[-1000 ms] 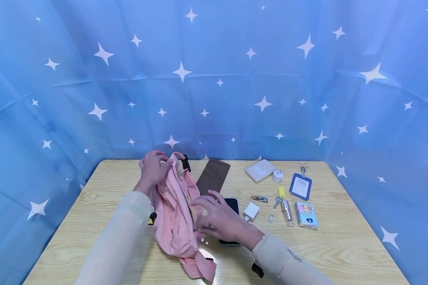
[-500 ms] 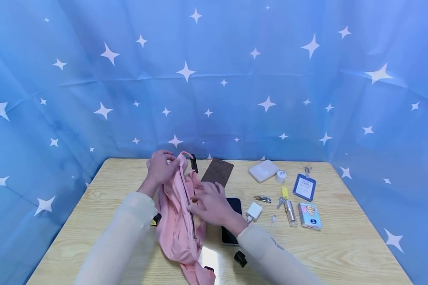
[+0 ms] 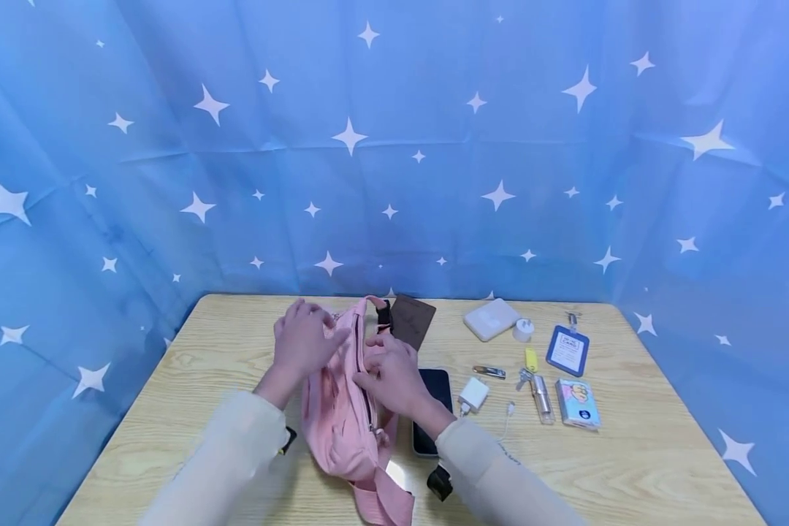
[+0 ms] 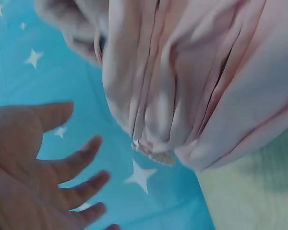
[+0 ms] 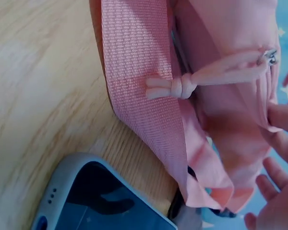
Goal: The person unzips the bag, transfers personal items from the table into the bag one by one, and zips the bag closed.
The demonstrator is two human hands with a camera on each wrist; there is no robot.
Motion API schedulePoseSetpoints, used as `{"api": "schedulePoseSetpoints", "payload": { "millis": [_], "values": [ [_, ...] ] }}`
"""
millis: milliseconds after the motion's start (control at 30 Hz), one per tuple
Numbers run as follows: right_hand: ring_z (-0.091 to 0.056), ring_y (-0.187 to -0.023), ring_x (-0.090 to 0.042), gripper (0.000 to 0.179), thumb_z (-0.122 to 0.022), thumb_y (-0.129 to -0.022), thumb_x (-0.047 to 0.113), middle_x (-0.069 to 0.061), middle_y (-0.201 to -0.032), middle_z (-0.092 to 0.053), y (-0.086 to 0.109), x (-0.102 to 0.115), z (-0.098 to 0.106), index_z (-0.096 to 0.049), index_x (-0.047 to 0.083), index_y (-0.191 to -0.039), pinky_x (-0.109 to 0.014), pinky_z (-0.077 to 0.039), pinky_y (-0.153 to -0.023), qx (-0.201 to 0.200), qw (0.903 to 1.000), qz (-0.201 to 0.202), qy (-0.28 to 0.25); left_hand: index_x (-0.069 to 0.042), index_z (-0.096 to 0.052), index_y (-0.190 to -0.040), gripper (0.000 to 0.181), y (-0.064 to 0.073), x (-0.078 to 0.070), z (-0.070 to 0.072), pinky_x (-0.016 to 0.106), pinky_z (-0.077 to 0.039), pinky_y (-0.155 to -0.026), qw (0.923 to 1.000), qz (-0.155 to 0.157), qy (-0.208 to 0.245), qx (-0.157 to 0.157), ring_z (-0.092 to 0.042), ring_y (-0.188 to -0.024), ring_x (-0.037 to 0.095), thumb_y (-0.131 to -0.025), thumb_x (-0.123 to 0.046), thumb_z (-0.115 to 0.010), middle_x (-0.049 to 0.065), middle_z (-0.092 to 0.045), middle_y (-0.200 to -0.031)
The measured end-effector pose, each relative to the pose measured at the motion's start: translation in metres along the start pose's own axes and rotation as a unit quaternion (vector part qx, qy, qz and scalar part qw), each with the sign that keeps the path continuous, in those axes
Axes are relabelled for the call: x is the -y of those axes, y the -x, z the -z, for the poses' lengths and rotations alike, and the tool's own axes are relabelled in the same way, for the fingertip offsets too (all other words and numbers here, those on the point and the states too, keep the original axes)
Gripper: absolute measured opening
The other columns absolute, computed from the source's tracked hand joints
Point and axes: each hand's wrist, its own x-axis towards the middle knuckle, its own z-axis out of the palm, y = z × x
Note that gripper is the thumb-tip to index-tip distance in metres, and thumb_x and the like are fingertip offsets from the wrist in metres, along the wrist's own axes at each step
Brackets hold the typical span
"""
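A pink waist bag (image 3: 342, 409) stands on the table, its long zipper facing up and a corded zipper pull (image 5: 182, 86) hanging over its side. At its far left side my left hand (image 3: 304, 340) is held with fingers spread; in the left wrist view this hand (image 4: 43, 167) is apart from the cloth. My right hand (image 3: 394, 369) pinches the bag's edge beside the zipper, thumb on the near side. The bag's wide strap (image 5: 139, 62) trails along its right side. A black phone (image 3: 437, 398) lies just right of the bag, partly under the right forearm.
Behind the bag lies a brown wallet (image 3: 413, 320). Farther right are a white power bank (image 3: 491, 319), a round white plug (image 3: 523, 329), nail clippers (image 3: 489, 372), a charger (image 3: 474, 393), keys (image 3: 524, 377), a lipstick-like tube (image 3: 542, 399), a badge (image 3: 568, 351) and a tissue pack (image 3: 578, 403).
The bag has shifted right, covering more of the wallet. My left hand has let go of its far end and spread its fingers. My right hand has come onto the zipper edge.
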Motion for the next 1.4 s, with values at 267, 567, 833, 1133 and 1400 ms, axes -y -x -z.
{"api": "schedulePoseSetpoints", "payload": {
  "millis": [267, 567, 833, 1133, 1400],
  "values": [
    [-0.048, -0.129, -0.021, 0.017, -0.073, -0.086, 0.031, -0.002, -0.124, -0.064, -0.001, -0.001, 0.002, -0.073, 0.020, -0.072, -0.063, -0.026, -0.107, 0.000, 0.9998, -0.003, -0.020, -0.019, -0.072, -0.078, 0.030, 0.022, -0.005, -0.019, 0.064, -0.029, -0.106, 0.9993, 0.019, 0.012, 0.031, -0.036, -0.138, 0.038, -0.087, -0.047, -0.065, 0.010, -0.061, -0.128],
    [-0.045, -0.131, -0.021, 0.021, -0.069, -0.088, 0.031, -0.004, -0.127, -0.063, -0.002, 0.008, 0.011, -0.075, 0.018, -0.073, -0.061, -0.022, -0.110, -0.018, 0.9993, -0.023, 0.023, -0.012, -0.072, -0.083, 0.019, 0.018, -0.001, -0.011, 0.063, -0.026, -0.107, 0.9994, 0.001, 0.028, -0.019, -0.040, -0.132, 0.037, -0.087, -0.026, -0.060, 0.010, -0.060, -0.127],
    [-0.045, -0.125, -0.023, 0.022, -0.069, -0.085, 0.032, -0.006, -0.121, -0.060, -0.003, 0.015, 0.011, -0.073, 0.016, -0.071, -0.060, -0.016, -0.113, -0.049, 0.9924, -0.059, 0.096, -0.008, -0.070, -0.086, 0.025, 0.019, 0.020, 0.017, 0.063, -0.021, -0.107, 0.9984, 0.009, -0.002, -0.055, -0.038, -0.130, 0.039, -0.089, -0.026, -0.053, 0.015, -0.057, -0.125],
    [-0.043, -0.128, -0.027, 0.022, -0.069, -0.084, 0.034, -0.007, -0.129, -0.059, -0.002, 0.005, 0.004, -0.073, 0.019, -0.069, -0.061, -0.016, -0.114, -0.046, 0.9827, -0.082, 0.159, -0.007, -0.068, -0.082, 0.023, 0.022, 0.045, -0.004, 0.063, -0.019, -0.108, 0.9922, 0.004, -0.089, -0.087, -0.039, -0.128, 0.039, -0.089, -0.025, -0.055, 0.015, -0.058, -0.120],
    [-0.042, -0.130, -0.027, 0.017, -0.071, -0.085, 0.031, -0.009, -0.129, -0.058, 0.002, 0.006, -0.002, -0.076, 0.018, -0.076, -0.064, -0.014, -0.114, -0.044, 0.9867, -0.057, 0.146, -0.015, -0.065, -0.115, 0.029, 0.026, 0.044, -0.023, 0.064, -0.021, -0.109, 0.9899, -0.050, -0.090, -0.097, -0.034, -0.138, 0.038, -0.087, -0.020, -0.059, 0.014, -0.055, -0.130]
  ]
}}
